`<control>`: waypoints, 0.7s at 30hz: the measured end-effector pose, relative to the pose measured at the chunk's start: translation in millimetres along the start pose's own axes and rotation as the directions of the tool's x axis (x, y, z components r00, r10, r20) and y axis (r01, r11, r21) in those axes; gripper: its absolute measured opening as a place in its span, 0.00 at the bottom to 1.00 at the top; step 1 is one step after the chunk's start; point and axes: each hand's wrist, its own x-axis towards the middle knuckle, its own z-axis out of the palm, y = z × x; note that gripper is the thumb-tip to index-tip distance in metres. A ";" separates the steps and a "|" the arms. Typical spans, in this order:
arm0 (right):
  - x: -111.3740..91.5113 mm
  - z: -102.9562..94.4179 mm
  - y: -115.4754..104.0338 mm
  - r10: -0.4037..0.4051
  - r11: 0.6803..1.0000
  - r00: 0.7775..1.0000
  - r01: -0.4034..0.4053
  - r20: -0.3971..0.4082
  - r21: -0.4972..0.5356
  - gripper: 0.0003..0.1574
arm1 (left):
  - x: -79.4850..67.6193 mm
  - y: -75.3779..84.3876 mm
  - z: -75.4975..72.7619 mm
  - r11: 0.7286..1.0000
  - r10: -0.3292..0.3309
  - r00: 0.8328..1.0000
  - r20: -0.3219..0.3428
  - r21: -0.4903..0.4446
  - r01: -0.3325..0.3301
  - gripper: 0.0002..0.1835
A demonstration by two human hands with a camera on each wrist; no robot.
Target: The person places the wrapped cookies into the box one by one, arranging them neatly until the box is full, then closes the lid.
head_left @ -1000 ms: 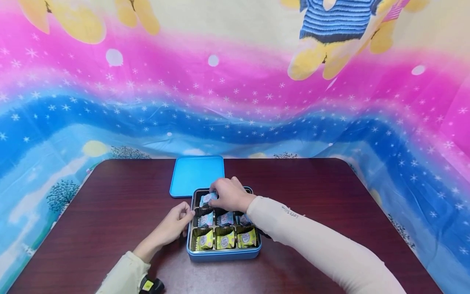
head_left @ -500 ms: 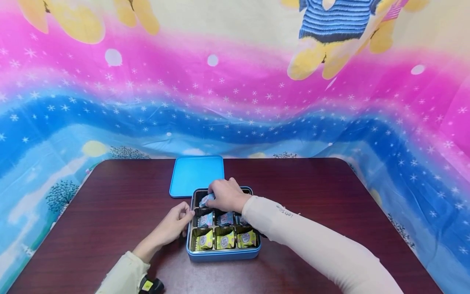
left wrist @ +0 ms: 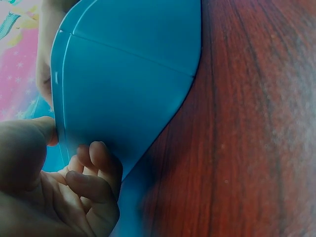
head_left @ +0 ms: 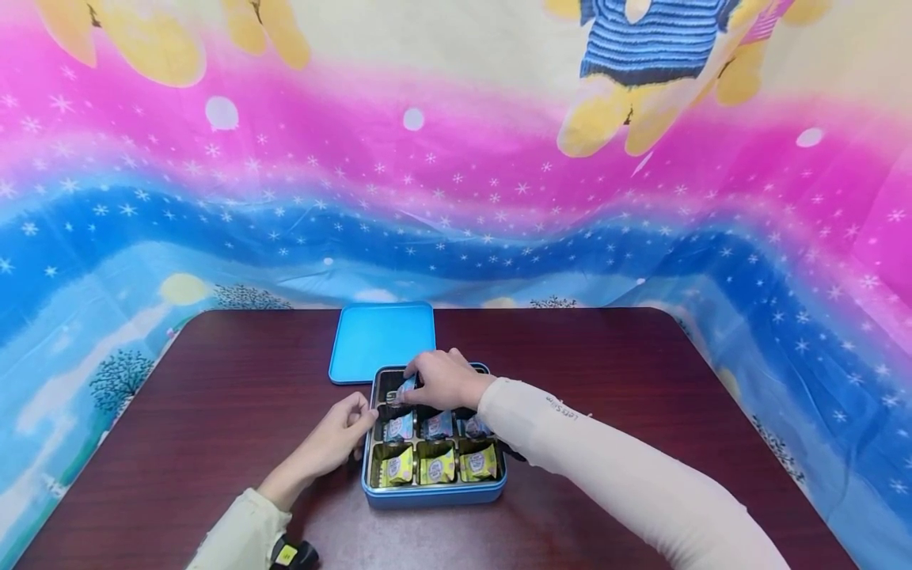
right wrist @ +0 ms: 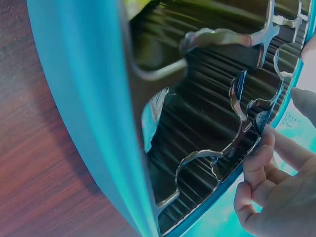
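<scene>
A blue tin box (head_left: 436, 499) stands on the table, with a dark divided tray inside. At its back-left compartment, the right hand (head_left: 447, 380) pinches a blue wrapped candy (head_left: 407, 387), tilted and partly covered by the fingers. Along the left side, the left hand (head_left: 336, 431) holds the tin, thumb at the rim and other fingers curled beside the wall, as the left wrist view shows. Blue wrapped candies (head_left: 398, 427) sit in the middle row, yellow wrapped candies (head_left: 396, 467) in the front row. The right hand hides the rest of the back row.
Behind the tin lies its blue lid (head_left: 385, 340), near the far edge of the dark red wooden table (head_left: 584, 356). A printed cloth (head_left: 456, 237) hangs behind and around the table. A black wrist device (head_left: 294, 552) is at the left sleeve.
The candy at the right fingers has tipped more upright and moved slightly right, showing more of the back-left compartment. The left hand and the tin have stayed put.
</scene>
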 end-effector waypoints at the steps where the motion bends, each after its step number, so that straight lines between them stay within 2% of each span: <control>1: -0.5 -0.2 1.0 -0.005 1.000 1.000 0.004 0.003 0.011 0.27 | 0.0 0.0 -0.2 1.000 0.003 1.000 0.000 -0.002 -0.003 0.12; 8: -4.3 -3.3 5.6 -0.038 0.997 0.999 0.037 0.012 0.073 0.28 | 0.2 -1.5 -0.1 1.000 -0.003 1.000 0.002 0.008 0.003 0.12; 13: -6.8 -9.9 6.6 -0.074 0.992 0.997 0.075 -0.015 0.105 0.26 | 0.7 -2.4 -0.4 1.000 0.000 1.000 0.000 0.017 0.000 0.13; 21: -11.7 -17.6 10.9 -0.074 0.986 0.996 0.080 -0.045 0.150 0.25 | 0.9 -1.8 -1.7 1.000 0.012 1.000 0.009 0.011 -0.012 0.13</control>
